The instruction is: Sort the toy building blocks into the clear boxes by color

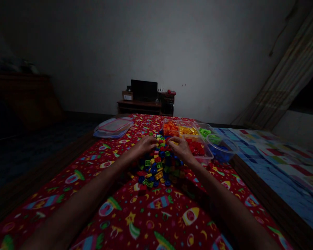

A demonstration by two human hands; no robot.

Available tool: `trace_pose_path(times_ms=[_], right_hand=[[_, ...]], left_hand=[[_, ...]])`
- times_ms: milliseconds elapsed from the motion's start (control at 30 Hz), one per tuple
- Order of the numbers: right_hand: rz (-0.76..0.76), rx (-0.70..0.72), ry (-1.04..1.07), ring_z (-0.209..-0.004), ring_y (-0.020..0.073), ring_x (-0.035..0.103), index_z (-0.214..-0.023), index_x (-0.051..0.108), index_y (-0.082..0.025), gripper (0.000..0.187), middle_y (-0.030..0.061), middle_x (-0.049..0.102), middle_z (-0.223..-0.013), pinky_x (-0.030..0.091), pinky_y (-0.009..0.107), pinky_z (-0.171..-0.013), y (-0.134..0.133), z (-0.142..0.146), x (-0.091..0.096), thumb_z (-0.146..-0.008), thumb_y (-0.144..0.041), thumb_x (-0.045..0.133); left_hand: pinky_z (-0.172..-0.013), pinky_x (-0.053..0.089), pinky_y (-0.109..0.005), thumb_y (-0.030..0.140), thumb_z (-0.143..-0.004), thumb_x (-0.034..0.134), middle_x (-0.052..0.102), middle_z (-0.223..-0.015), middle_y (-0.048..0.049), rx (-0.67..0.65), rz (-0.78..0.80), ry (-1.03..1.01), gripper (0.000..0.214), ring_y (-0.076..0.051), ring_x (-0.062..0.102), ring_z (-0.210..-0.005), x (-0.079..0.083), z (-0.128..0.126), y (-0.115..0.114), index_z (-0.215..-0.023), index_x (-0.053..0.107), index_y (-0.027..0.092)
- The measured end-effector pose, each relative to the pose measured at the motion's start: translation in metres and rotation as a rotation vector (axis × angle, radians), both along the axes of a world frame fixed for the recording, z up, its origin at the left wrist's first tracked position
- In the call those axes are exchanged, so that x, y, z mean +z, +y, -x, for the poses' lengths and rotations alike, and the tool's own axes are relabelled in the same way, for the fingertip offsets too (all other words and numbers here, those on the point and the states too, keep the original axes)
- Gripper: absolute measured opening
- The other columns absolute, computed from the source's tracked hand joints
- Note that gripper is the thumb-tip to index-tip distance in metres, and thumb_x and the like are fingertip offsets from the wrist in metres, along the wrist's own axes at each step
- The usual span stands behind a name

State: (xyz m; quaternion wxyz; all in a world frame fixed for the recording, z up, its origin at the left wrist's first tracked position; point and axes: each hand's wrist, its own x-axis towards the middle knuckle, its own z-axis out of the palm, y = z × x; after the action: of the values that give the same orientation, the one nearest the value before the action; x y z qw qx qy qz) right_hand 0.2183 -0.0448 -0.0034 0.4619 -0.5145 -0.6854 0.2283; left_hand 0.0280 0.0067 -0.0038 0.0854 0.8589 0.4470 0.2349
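Observation:
A loose heap of small toy building bricks [159,165] in yellow, green, blue and red lies on the red patterned cloth. At the heap's upper left is my left hand [146,143], its fingers bent together over the bricks. My right hand [182,148] reaches in from the other side, with thumb and fingers curled towards each other. Whatever sits between the fingertips of either hand is too small and dark to make out. Beside my right hand stand clear tubs of sorted pieces: orange [170,128], yellow [189,130], red [196,147], light green [205,132] and blue [222,152].
Clear plastic lids [114,127] are stacked at the cloth's far left. The red cloth [156,215] covers the surface under my arms. Beyond it, a monitor [144,90] stands on a low desk by the wall. A checked mat [271,156] lies at right. The room is dim.

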Motion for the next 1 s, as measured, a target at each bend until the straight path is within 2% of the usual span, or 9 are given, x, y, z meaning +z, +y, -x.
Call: trace_pose_path(times_ms=[133,300,367,467,567,667,800,900,1000], right_hand=[[0.045,0.007,0.068,-0.061,0.0128,0.058,-0.079,0.068,-0.015,0.024,0.0019,0.065,-0.068,0.045,0.024,-0.06,0.001,-0.003,0.0,-0.072,-0.027,0.048],[0.087,0.028,0.073,-0.062,0.012,0.057,-0.082,0.068,-0.018,0.022,0.0008,0.065,-0.071,0.044,0.022,-0.057,0.004,0.0,-0.006,-0.071,-0.025,0.05],[0.147,0.059,0.118,-0.058,0.0109,0.054,-0.085,0.066,-0.018,0.021,0.0001,0.064,-0.071,0.041,0.02,-0.052,0.005,0.001,-0.008,-0.071,-0.028,0.053],[0.277,0.138,0.294,-0.05,0.0085,0.048,-0.086,0.062,-0.017,0.03,-0.0005,0.06,-0.066,0.034,0.018,-0.043,0.003,0.005,-0.009,-0.075,-0.044,0.054],[0.37,0.227,0.459,-0.046,0.0069,0.043,-0.083,0.058,-0.017,0.045,-0.0013,0.055,-0.062,0.026,0.017,-0.038,-0.001,0.007,-0.006,-0.072,-0.06,0.053],[0.391,0.239,0.476,-0.045,0.006,0.041,-0.081,0.058,-0.017,0.046,-0.0026,0.053,-0.06,0.023,0.016,-0.038,-0.005,0.008,-0.002,-0.065,-0.06,0.061],[0.35,0.178,0.41,-0.047,0.0056,0.041,-0.075,0.06,-0.015,0.044,-0.0023,0.053,-0.06,0.026,0.017,-0.041,-0.006,0.001,0.003,-0.065,-0.058,0.062],[0.275,0.083,0.355,-0.051,0.008,0.046,-0.073,0.061,-0.016,0.043,-0.0005,0.056,-0.062,0.03,0.018,-0.043,-0.003,-0.013,0.009,-0.067,-0.058,0.058],[0.139,-0.027,0.227,-0.051,0.0099,0.049,-0.071,0.062,-0.015,0.043,0.0013,0.058,-0.061,0.031,0.019,-0.043,0.009,-0.038,0.019,-0.069,-0.058,0.056]], left_hand=[[-0.083,0.045,-0.031,0.023,-0.074,0.054,0.071,-0.091,-0.0072,0.023,-0.024,-0.035,0.03,-0.023,0.062,-0.089,-0.012,-0.001,0.002,-0.097,0.071,0.018],[-0.076,0.048,-0.032,0.035,-0.07,0.06,0.07,-0.09,-0.0066,0.061,0.112,-0.395,0.043,-0.022,0.063,-0.083,-0.002,0.003,-0.001,-0.108,0.065,0.015],[-0.077,0.049,-0.032,0.039,-0.066,0.065,0.069,-0.093,-0.0069,-0.012,0.213,-0.566,0.051,-0.021,0.063,-0.085,0.005,0.001,-0.005,-0.11,0.063,0.013],[-0.077,0.05,-0.033,0.041,-0.063,0.069,0.068,-0.092,-0.0056,-0.154,0.356,-0.717,0.06,-0.019,0.063,-0.084,0.011,-0.009,-0.013,-0.115,0.059,0.013],[-0.077,0.05,-0.033,0.036,-0.062,0.07,0.067,-0.09,-0.0052,-0.269,0.437,-0.729,0.058,-0.019,0.063,-0.084,0.01,-0.023,-0.021,-0.114,0.059,0.013],[-0.078,0.051,-0.034,0.032,-0.063,0.068,0.068,-0.093,-0.0065,-0.299,0.427,-0.71,0.058,-0.02,0.064,-0.086,0.007,-0.032,-0.026,-0.117,0.057,0.012],[-0.078,0.052,-0.035,0.03,-0.064,0.067,0.069,-0.1,-0.0088,-0.278,0.417,-0.703,0.068,-0.02,0.065,-0.087,0.013,-0.027,-0.026,-0.127,0.049,0.012],[-0.077,0.052,-0.035,0.034,-0.069,0.063,0.069,-0.102,-0.0102,-0.153,0.313,-0.705,0.06,-0.02,0.065,-0.083,0.025,-0.011,-0.023,-0.124,0.053,0.012],[-0.075,0.053,-0.035,0.039,-0.071,0.06,0.069,-0.101,-0.0104,-0.01,0.202,-0.717,0.052,-0.02,0.065,-0.08,0.036,0.012,-0.019,-0.115,0.059,0.012]])
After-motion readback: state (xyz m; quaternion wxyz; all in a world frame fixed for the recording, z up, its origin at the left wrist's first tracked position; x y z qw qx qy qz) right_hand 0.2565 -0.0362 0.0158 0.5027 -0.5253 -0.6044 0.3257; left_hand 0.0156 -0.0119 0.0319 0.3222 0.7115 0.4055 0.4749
